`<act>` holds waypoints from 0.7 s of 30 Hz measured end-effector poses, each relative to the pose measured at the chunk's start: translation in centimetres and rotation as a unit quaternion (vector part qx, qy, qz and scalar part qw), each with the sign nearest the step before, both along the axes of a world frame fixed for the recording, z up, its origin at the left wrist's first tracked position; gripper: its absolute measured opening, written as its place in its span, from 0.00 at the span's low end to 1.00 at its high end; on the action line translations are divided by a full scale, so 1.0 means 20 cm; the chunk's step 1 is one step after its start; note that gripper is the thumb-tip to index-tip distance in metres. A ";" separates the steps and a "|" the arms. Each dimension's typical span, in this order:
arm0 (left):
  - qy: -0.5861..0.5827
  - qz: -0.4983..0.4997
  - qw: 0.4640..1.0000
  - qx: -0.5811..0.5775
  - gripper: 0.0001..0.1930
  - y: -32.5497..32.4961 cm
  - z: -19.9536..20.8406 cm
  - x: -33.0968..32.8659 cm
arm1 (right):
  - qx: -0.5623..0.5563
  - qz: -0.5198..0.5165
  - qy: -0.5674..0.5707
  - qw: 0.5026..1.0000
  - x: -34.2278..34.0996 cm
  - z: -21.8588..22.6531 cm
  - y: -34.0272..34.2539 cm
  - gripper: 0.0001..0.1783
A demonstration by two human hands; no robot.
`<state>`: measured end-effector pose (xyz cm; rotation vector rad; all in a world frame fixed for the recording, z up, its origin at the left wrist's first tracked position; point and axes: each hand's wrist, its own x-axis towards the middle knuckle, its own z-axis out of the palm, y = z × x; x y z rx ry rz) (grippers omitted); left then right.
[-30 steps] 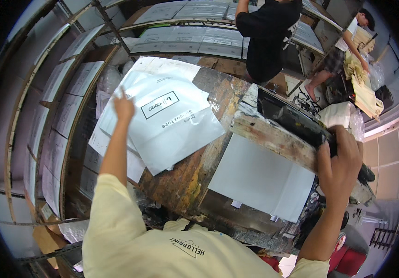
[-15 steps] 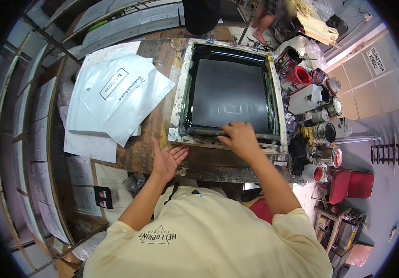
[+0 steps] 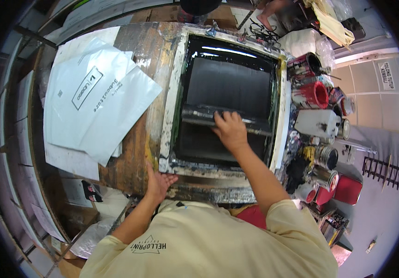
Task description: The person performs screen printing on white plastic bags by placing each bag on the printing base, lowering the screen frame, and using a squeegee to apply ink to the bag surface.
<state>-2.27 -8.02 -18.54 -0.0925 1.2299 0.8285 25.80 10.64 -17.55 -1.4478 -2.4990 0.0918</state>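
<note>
My right hand (image 3: 232,130) grips a long ink-smeared squeegee (image 3: 197,114), which lies across the inside of a screen-printing frame (image 3: 171,109). Beyond the blade the mesh (image 3: 229,81) looks dull grey-black. Nearer me it is darker, and wet black ink shines along the far inner edge. My left hand (image 3: 158,185) is at the frame's near left corner, thumb up and fingers stretched out; whether it bears on the frame I cannot tell. Whatever lies under the frame is hidden.
White plastic mailing bags (image 3: 88,99) overlap on the stained wooden table (image 3: 134,148) at left. Paint cans, a red one (image 3: 311,95) among them, and a white jerrycan (image 3: 315,123) crowd the right side. Racks of printed sheets (image 3: 23,157) stand far left, a red chair (image 3: 347,189) at right.
My right hand has drawn the squeegee away from the frame's near edge toward its middle. My left hand stays by the near left corner. The whole view has shifted and come closer.
</note>
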 end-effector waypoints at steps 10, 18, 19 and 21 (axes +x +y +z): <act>-0.043 -0.018 0.999 -0.002 0.57 0.02 0.00 -0.05 | -0.031 0.027 -0.016 0.999 0.17 0.06 1.24 0.19; 0.006 -0.049 0.995 0.092 0.51 0.01 0.12 -0.05 | -0.005 -0.030 -0.034 0.999 0.15 0.06 1.00 0.21; 0.009 -0.048 0.995 0.087 0.50 0.00 0.12 -0.05 | 0.007 -0.025 -0.019 0.999 0.15 0.06 0.88 0.18; 0.005 -0.044 0.995 0.093 0.48 -0.01 0.15 -0.05 | -0.004 -0.036 -0.025 0.999 0.11 0.10 0.59 0.18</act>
